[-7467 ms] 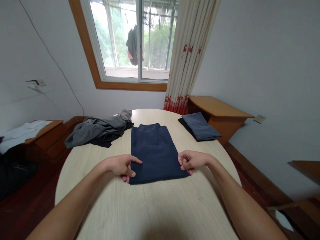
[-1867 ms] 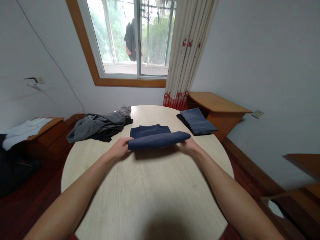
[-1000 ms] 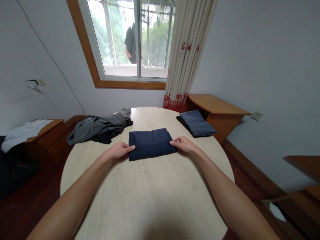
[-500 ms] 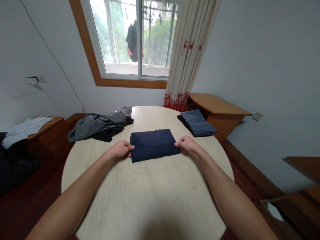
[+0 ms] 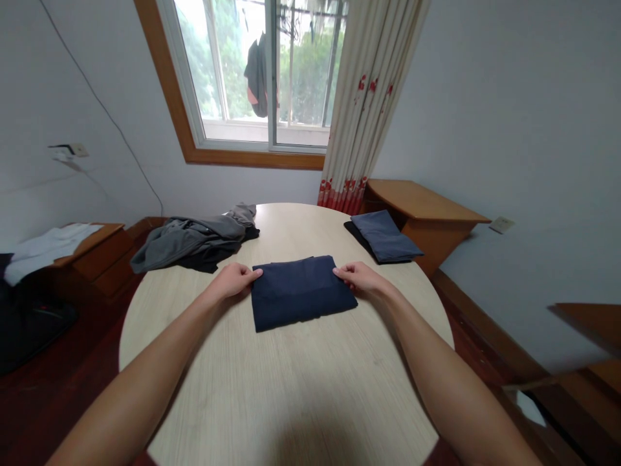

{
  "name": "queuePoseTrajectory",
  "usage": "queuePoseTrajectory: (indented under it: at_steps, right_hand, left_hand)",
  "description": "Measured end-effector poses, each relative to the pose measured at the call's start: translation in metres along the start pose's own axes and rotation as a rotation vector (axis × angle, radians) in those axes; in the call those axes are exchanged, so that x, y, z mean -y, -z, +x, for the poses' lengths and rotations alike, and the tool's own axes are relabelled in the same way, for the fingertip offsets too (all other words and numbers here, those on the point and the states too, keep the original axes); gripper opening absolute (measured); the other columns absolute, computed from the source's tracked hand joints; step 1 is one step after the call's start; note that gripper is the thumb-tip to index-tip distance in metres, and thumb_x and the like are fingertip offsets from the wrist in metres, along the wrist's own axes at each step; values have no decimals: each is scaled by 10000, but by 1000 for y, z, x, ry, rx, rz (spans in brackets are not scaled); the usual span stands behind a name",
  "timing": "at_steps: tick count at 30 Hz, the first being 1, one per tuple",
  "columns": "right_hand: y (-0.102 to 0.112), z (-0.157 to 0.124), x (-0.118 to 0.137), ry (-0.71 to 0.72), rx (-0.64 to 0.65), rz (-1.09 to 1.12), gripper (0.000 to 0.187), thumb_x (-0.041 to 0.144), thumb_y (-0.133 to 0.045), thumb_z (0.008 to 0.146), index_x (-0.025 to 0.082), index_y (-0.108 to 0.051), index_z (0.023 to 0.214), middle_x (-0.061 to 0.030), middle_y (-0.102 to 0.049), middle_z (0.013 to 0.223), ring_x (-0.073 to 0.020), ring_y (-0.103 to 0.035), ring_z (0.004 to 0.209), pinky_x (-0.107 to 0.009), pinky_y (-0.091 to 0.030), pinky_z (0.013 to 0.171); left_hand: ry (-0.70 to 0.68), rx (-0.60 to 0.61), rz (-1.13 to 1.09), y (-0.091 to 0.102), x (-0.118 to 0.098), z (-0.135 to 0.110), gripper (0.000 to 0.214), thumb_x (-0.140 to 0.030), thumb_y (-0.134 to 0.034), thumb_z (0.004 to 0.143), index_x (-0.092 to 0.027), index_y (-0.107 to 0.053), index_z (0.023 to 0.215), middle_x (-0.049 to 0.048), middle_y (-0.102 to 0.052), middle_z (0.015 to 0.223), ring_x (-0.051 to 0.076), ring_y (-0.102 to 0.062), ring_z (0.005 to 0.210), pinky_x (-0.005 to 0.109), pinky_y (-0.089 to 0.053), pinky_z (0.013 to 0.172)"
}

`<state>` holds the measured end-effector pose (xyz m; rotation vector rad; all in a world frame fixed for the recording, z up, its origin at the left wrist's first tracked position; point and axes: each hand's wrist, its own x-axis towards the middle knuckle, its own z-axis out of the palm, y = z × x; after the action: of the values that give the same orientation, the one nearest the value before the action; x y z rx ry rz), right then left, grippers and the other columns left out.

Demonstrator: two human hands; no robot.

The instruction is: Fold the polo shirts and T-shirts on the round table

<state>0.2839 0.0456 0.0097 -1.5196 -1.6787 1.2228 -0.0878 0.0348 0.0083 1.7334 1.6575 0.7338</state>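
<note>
On my feed, navy cloth [image 5: 301, 296] lies folded on a table [image 5: 291, 382].
Left hand [image 5: 235, 279] and right hand [image 5: 361, 276] — apart — pinch its opposite sides.

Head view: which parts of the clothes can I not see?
- Head view: inner layers of the navy folded cloth, hidden by its top layer.
- Head view: part of the black folded cloth, under the slate-blue cloth.
- Head view: part of the black garment, under the grey garment.

The left hand [image 5: 236, 279] is pinching a folded navy cloth [image 5: 303, 296] near its far left corner, the right hand [image 5: 363, 277] near its far right. On the pale table [image 5: 272, 382], rumpled grey clothes [image 5: 194, 238] are lying far left, folded blue-grey fabric [image 5: 385, 234] far right.
</note>
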Motion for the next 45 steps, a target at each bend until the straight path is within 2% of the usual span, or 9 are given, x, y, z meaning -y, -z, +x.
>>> queuePoseTrajectory:
  at_steps: [9,18,22,26,29,36,38,41,45]
  right_hand:
    - [-21,15,-2,143,-131,230,494,616,-779,599,175,-576,690,22,-545,592,-113,-467,543,-249,-337,519]
    - [-21,28,-10,162,-356,-9,333,505,-681,670,177,-628,671,-7,-584,611,-145,-510,592,-263,-366,556]
    - [-20,38,-16,162,-348,-224,249,406,-668,733,158,-692,741,-22,-626,647,-159,-564,642,-265,-419,615]
    - [-24,43,-9,289,-335,-76,421,329,-663,767,165,-701,1154,-56,-717,950,-163,-646,815,-285,-508,769]
    - [-27,41,-3,330,-211,40,411,268,-652,764,172,-719,1157,-89,-719,1128,-176,-665,920,-299,-525,824]
    - [-19,32,0,251,-181,151,617,294,-702,755,129,-637,1346,-63,-747,815,-184,-657,666,-317,-544,671]
    - [-19,33,1,278,-232,27,560,286,-672,791,135,-650,1330,-74,-749,847,-212,-684,743,-358,-560,751]
    - [-26,30,10,370,-389,-290,440,210,-610,823,127,-696,1246,-153,-724,1124,-275,-677,1029,-429,-512,975]
    - [-54,9,34,556,-454,-616,468,234,-480,928,120,-615,1362,-182,-594,1393,-312,-546,1288,-483,-379,1124]
  left_hand:
    - [1,-81,-268,-14,9,14,545,-634,-744,631,-137,-705,852,43,-660,684,139,-526,532,265,-383,521]
    - [60,-98,-365,-13,11,17,414,-557,-734,678,-163,-610,654,8,-558,521,117,-479,453,232,-325,438]
    - [132,-41,-362,-10,5,14,376,-518,-730,707,-159,-617,693,-11,-522,494,102,-448,419,213,-285,401]
    - [135,-35,-427,-11,-2,11,395,-520,-748,720,-149,-658,824,-12,-559,584,113,-508,468,208,-314,400]
    - [145,29,-515,-13,-4,9,363,-474,-767,741,-136,-663,821,-39,-502,552,78,-440,434,193,-283,396]
    - [148,251,-772,-6,-1,5,304,-366,-801,752,-124,-616,761,4,-553,600,73,-458,477,204,-368,453]
    - [153,195,-678,-2,-2,6,299,-377,-785,764,-130,-615,768,0,-542,585,88,-464,480,225,-390,474]
    - [75,-103,-240,-1,-14,-1,235,-361,-716,808,-143,-665,879,13,-561,605,160,-544,572,281,-455,561]
    - [-381,-332,310,-27,-44,-31,353,-364,-487,960,-172,-689,1178,137,-694,1105,290,-597,1117,420,-459,987]
